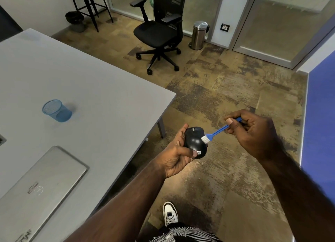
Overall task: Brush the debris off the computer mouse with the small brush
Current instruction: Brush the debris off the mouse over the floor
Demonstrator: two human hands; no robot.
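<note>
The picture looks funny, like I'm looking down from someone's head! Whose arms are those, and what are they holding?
You guessed it: a camera worn on a person's head looks down at their own arms. There is no machine here, only hands. The left hand holds a black computer mouse in its grip, out over the floor. The right hand pinches a small blue brush, and its white bristles touch the mouse. On the grey table beside them lie a closed silver laptop and a blue mesh cup. Further back stands a black office chair.

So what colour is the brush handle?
Blue, with white bristles; the brush shows in the head view.
</note>
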